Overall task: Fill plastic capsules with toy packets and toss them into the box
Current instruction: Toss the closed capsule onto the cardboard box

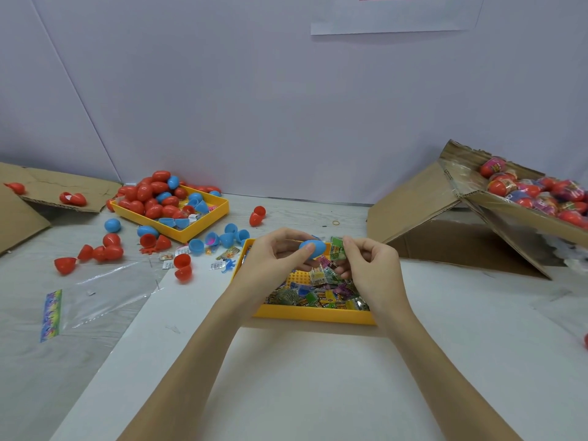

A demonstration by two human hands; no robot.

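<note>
Capsule (313, 248), blue, is being held above the far end of the near tray (318, 314), between the two hands. The left hand (273, 256) is gripping it with thumb and curled fingers; whether it is one half or a hinged pair cannot be told. The right hand (370, 262) is pinching a green packet (338, 249) just beside the capsule's right end, the packet touching or nearly touching the blue shell. The step in hand appears to be loading: the packet is being brought to the capsule's opening. The next move is likely calling for the packet to be tucked fully inside, folded if it is catching on the rim, then for the shell to be snapped closed before the toss.

The near tray is holding a loose heap of further packets (318, 296). To the right, well apart, the box (521, 214) is lying tilted, with finished capsules showing at its mouth. To the left, the far tray (203, 222) is carrying a pile of red and blue empty capsules (152, 195), and more halves are lying scattered over the surface (318, 393). A clear bag (95, 300) is lying flat at the left.
</note>
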